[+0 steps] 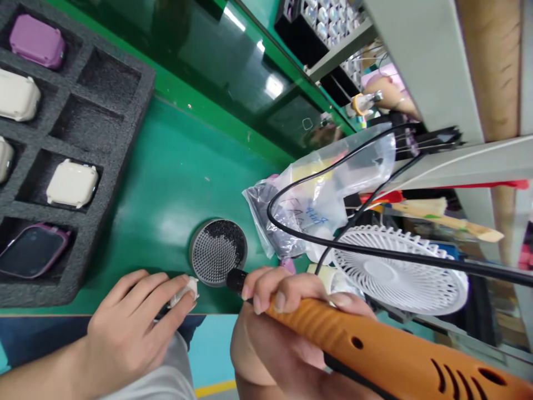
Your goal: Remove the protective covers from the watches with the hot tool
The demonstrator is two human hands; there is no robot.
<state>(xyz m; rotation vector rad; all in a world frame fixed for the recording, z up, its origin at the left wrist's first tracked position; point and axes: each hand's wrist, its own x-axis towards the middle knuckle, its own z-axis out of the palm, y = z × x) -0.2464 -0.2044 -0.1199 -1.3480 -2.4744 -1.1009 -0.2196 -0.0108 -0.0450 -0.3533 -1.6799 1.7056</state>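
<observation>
My left hand (pixel 137 322) is closed around a small white watch case (pixel 185 291) near the front edge of the green table, its fingers covering most of it. My right hand (pixel 291 311) grips an orange electric screwdriver (pixel 353 339). The tool's black tip (pixel 236 279) points left, right at the rim of a round dish (pixel 195 236). Tiny dark screws (pixel 229 233) are heaped along the dish's far right side, over a dimpled grey bottom. Between the screwdriver tip and the watch case there is a gap.
On the left lies a grey foam tray (pixel 125 125) with white and purple watch cases in some compartments. Plastic bags (pixel 308 200), a white fan (pixel 395 272) and a black cable (pixel 375 250) crowd the right. Another person's arm (pixel 391 94) shows behind the green barrier.
</observation>
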